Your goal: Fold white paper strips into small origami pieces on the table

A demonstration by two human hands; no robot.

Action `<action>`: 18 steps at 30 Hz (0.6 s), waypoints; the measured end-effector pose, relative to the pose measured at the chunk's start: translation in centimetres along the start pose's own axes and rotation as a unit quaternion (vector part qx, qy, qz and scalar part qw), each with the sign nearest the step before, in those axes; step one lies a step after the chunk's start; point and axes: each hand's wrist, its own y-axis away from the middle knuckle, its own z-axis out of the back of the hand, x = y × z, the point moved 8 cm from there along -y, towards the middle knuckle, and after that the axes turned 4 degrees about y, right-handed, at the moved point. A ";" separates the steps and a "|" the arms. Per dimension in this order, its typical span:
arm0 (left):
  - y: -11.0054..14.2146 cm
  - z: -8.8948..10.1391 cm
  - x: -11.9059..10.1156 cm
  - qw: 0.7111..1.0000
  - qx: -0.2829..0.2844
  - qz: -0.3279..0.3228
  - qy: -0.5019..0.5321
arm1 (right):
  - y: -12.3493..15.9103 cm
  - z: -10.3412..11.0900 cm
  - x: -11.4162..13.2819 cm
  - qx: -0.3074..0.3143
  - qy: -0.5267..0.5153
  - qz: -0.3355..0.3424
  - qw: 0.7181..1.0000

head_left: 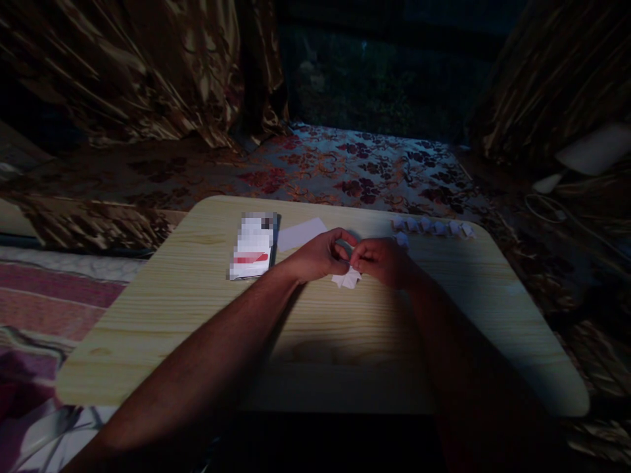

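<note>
My left hand (328,255) and my right hand (384,261) meet above the middle of the table, fingertips nearly touching. Both are closed in a pinch on a small piece of white paper (351,267), mostly hidden by the fingers. Right below them lie several small loose white paper pieces (346,280), overlapping on the wood. A larger white sheet (303,234) lies flat behind my left wrist. Beyond my right hand, several small folded paper pieces (438,227) stand in a row by the far edge, with another folded piece (402,240) in front of them.
The pale wooden table (207,341) has rounded corners. A box or phone-like object with a blurred white face (252,246) lies at its left. Behind are a flowered cloth (365,164) and curtains (197,66). A white lamp-like object (594,150) with a cable is at right.
</note>
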 end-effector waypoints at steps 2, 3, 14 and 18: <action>0.0 0.1 0.0 1.000 -0.005 0.000 -0.003 | 0.0 0.0 -0.1 -0.004 0.010 -0.001 1.000; 0.0 0.1 0.0 1.000 -0.007 0.000 -0.004 | 0.0 0.0 -0.2 -0.007 0.012 -0.002 1.000; 0.0 0.1 0.3 1.000 -0.003 -0.003 0.003 | -0.2 0.1 -0.7 -0.034 0.021 0.002 0.999; 0.0 0.0 0.1 1.000 -0.005 -0.004 0.002 | -0.2 0.2 -0.8 -0.047 0.024 0.001 0.999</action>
